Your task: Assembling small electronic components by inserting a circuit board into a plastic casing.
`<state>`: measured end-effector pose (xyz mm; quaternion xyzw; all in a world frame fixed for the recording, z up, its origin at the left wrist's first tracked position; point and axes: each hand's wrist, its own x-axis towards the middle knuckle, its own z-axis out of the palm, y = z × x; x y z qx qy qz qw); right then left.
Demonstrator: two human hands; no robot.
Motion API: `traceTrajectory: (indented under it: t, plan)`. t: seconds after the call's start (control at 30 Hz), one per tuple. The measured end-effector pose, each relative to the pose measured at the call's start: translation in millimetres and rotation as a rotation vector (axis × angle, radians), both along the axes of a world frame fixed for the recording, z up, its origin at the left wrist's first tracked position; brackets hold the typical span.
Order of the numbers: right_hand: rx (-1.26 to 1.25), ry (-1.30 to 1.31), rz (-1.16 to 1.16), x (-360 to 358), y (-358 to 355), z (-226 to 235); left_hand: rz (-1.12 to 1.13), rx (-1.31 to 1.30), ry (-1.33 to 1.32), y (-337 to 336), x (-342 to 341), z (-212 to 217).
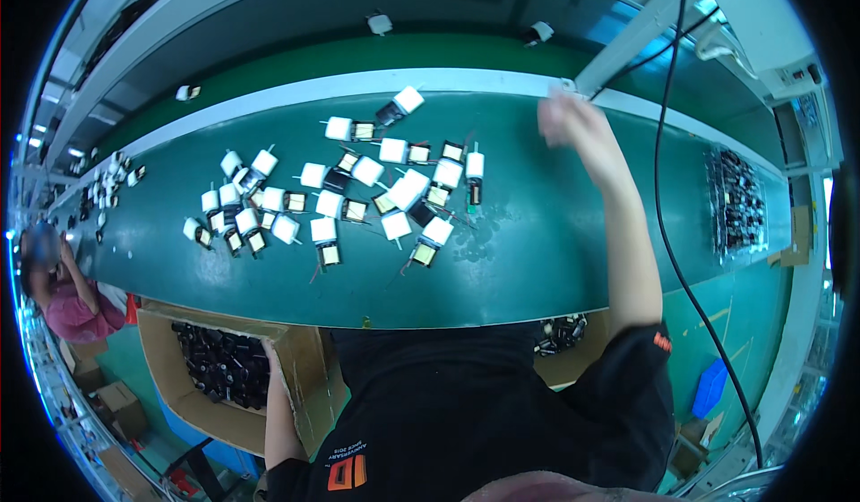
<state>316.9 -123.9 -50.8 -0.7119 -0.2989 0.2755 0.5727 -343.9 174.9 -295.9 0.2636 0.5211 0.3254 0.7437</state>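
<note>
My right hand (566, 119) is stretched out over the far right of the green table (555, 251), near its white back rail. Motion smears its fingers, and I cannot make out anything in them. My left hand (272, 359) is low, at the right wall of an open cardboard box (309, 372) beside my lap; its fingers are mostly hidden. Many small black parts (224, 368) fill that box. Across the table's middle lie several small assemblies (410, 188), each a white block joined to a black body with a yellowish face; some trail thin wires.
A clear tray of dark parts (739, 202) sits at the table's right end. A black cable (665, 206) hangs down on the right. Beyond the rail, a few white pieces (380, 24) lie on a green strip. A co-worker (76, 300) sits at the far left.
</note>
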Motion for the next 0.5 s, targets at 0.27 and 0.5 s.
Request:
traceTrajectory:
  t: [0.27, 0.5]
  plan:
    - [-1.037, -0.521, -0.573, 174.2, 132.9, -63.5, -0.713, -0.261, 0.343, -62.3, 51.8, 76.0]
    - [-0.422, -0.611, -0.45, 162.7, 133.6, -81.5, -0.891, 0.119, 0.408, -56.6, -15.1, 16.6]
